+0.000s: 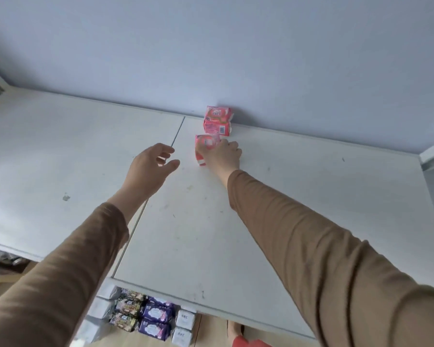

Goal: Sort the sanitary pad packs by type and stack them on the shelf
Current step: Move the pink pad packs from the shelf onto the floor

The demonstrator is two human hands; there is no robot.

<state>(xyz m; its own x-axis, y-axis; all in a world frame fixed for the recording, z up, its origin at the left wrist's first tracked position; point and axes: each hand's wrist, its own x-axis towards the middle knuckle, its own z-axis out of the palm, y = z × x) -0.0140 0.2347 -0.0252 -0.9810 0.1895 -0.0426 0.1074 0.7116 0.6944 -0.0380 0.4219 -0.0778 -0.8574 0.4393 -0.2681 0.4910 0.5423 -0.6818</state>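
Pink is the colour that matters in the head view: a pink pack [207,149] sits just above the centre of the frame on the white shelf top [286,196], gripped from its right side by the right hand [223,154], fingers curled round it. Directly beyond it, against the wall, two more pink packs [217,120] stand stacked. The left hand [148,169] hovers just left of the gripped pack, fingers loosely spread and holding nothing. The step in hand looks like placing this pack with its own kind; next it likely needs squaring up and releasing. At the bottom of the frame, purple packs [156,319] and white packs [184,326] show on a lower level, partly cut off by the shelf edge. The print on the pink packs is too blurred to read.
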